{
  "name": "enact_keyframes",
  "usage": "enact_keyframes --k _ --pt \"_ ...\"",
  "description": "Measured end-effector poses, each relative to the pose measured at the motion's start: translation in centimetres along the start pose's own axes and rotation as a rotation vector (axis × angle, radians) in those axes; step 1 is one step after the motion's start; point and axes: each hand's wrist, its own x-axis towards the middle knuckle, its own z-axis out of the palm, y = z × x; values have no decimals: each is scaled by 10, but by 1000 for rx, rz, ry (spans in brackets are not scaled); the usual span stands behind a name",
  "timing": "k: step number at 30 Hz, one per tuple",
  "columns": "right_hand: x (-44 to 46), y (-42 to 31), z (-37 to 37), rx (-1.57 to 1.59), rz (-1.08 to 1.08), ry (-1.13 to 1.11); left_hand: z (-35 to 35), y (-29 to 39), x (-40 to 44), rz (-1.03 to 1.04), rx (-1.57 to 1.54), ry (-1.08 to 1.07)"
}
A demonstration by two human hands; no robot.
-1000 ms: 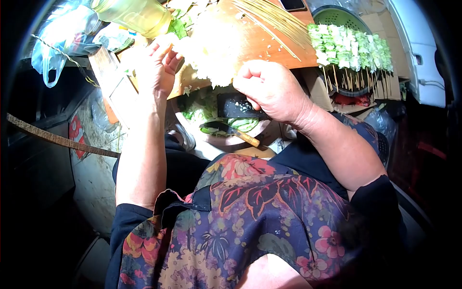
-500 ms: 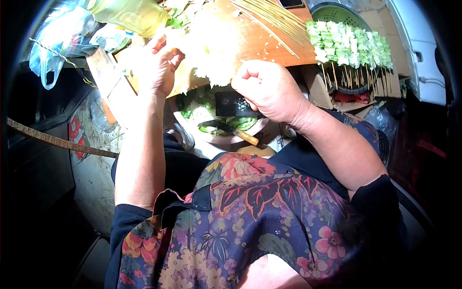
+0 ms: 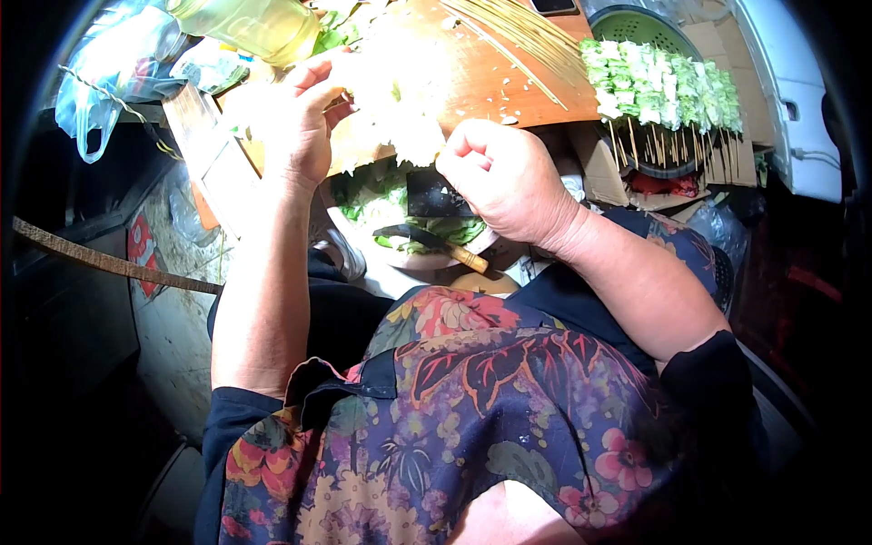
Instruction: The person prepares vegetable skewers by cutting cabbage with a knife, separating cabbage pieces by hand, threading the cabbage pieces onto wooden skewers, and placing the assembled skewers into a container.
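Pale, ragged leafy greens [image 3: 409, 136] hang between my two hands, largely washed out by glare. My right hand [image 3: 509, 177] is closed in a pinch at their right edge, with a small yellowish skewer end at its fingertips. At their left edge, my left hand [image 3: 309, 123] has curled fingers and a bent thumb; what they grip is lost in the glare. Below the hands, a basin [image 3: 341, 218] of green leaves holds a dark cleaver blade [image 3: 440, 195]. A knife with a wooden handle [image 3: 468, 258] lies across the basin.
Bare skewers [image 3: 522, 41] lie on the wooden board [image 3: 545, 104]. Rows of skewered greens [image 3: 658, 86] rest on a green colander [image 3: 640, 27] at the right. A jar of yellowish liquid [image 3: 259, 32] and a plastic bag [image 3: 113, 77] stand at the back left.
My left hand has shifted slightly, its fingers a little further up and to the right. My right hand has barely moved. The hanging greens have changed outline.
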Motion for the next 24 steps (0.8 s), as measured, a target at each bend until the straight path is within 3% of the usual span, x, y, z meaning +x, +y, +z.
enact_keyframes --k 6,8,11,13,15,17,19,20,24 --pt "8 5 0 37 -34 4 7 6 -3 19 52 113" --pt "10 5 0 65 -33 -8 5 6 2 279 205 256" --pt "9 2 0 109 -2 -57 4 4 8 278 87 384" --pt "8 0 1 180 48 -65 0 0 11 180 -49 410" --pt "7 -2 3 125 48 -67 -2 -9 15 -170 -418 439" --pt "6 -3 6 178 81 -97 -3 -23 13 -130 -391 399" --pt "5 -1 11 105 58 -95 24 9 -7 -244 -667 219" --pt "4 0 14 48 -24 -73 14 -5 -1 -202 -689 163" --pt "5 0 23 -73 -167 -20 6 -16 2 -214 -763 159"
